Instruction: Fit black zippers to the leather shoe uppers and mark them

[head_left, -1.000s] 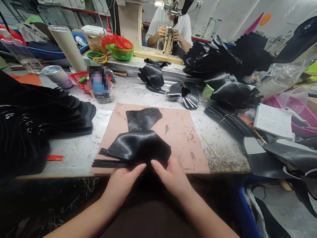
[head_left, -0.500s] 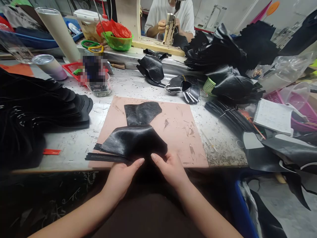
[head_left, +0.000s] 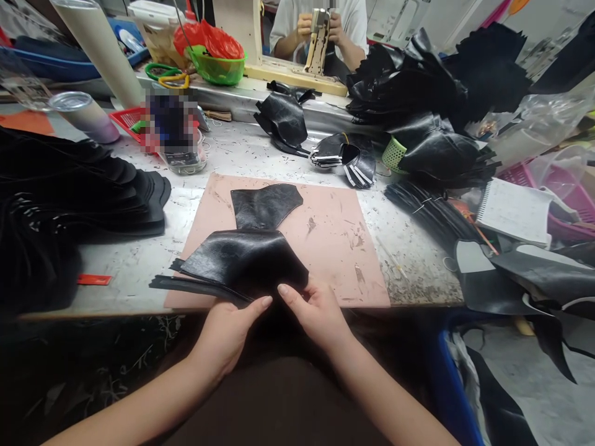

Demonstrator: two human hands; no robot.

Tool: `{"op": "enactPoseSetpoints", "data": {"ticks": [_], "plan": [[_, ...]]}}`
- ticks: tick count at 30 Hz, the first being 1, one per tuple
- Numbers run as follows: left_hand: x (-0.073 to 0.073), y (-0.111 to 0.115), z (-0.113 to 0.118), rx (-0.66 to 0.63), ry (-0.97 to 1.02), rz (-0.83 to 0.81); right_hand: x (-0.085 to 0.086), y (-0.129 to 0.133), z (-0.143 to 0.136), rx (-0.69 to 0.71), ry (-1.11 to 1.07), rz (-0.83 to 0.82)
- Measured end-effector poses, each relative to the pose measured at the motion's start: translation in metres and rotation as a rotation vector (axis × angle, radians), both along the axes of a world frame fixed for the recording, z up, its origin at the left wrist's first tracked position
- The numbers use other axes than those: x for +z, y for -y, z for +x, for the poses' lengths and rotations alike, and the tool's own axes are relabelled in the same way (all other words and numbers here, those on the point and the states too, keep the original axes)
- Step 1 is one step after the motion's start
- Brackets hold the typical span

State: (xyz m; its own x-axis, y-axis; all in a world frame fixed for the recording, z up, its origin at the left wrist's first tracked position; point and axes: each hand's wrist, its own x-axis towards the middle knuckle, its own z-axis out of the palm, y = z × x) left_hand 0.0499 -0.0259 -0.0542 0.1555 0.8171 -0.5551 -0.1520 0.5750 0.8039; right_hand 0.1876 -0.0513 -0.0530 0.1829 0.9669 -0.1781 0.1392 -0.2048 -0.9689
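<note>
panel (head_left: 237, 253), black and glossy, in the grip of left hand (head_left: 229, 327) and right hand (head_left: 320, 314)

The held black piece (head_left: 242, 251) looked like smooth, glossy leather, its zipper (head_left: 186, 284) matt cloth tape. The board (head_left: 334, 248) was matt and scuffed, the tabletop (head_left: 181, 210) worn and speckled. The green bowl (head_left: 218, 67) was shiny plastic, the red bag (head_left: 209, 40) thin, crinkled plastic, the notebook (head_left: 514, 210) matt paper.

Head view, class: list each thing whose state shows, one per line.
Shiny black leather piece: curved, held by left hand and right hand
Smaller black leather piece: flat on pink rectangular board
Green plastic basket: holding red plastic bag
Black strip bundle: tied
Cream and purple tumbler: lidded
</note>
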Motion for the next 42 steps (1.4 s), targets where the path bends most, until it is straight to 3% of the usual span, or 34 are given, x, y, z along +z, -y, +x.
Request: {"op": "enactPoseSetpoints", "data": {"ticks": [3,6,9,18,23,28,32,38,42], "plan": [[0.002,-0.001,-0.002,0.003,-0.076,0.023,0.0,0.001,0.003,-0.011,0.018,-0.029],[0.002,-0.003,-0.005,-0.104,-0.204,-0.015,0.0,0.001,0.006,-0.013,0.007,-0.032],[-0.001,-0.004,-0.007,-0.186,-0.21,-0.069,0.0,0.001,0.007,0.02,-0.031,-0.045],[-0.003,0.0,-0.002,-0.075,0.1,-0.041,0.0,0.0,0.003,-0.009,-0.122,-0.017],[-0.004,0.004,0.0,-0.048,0.086,-0.115,0.003,0.001,0.0,-0.004,-0.164,-0.005],[-0.003,0.005,0.003,-0.037,0.154,-0.051,0.004,0.001,-0.004,-0.038,-0.173,0.015],[-0.002,0.003,0.004,-0.03,0.161,-0.09,0.003,0.001,-0.006,-0.044,-0.19,0.013],[0.001,0.001,0.001,-0.043,0.174,-0.079,0.002,0.0,0.007,0.0,-0.051,0.052],[0.003,-0.001,-0.001,-0.066,0.198,-0.071,0.005,0.003,0.016,0.156,-0.052,-0.008]]}}
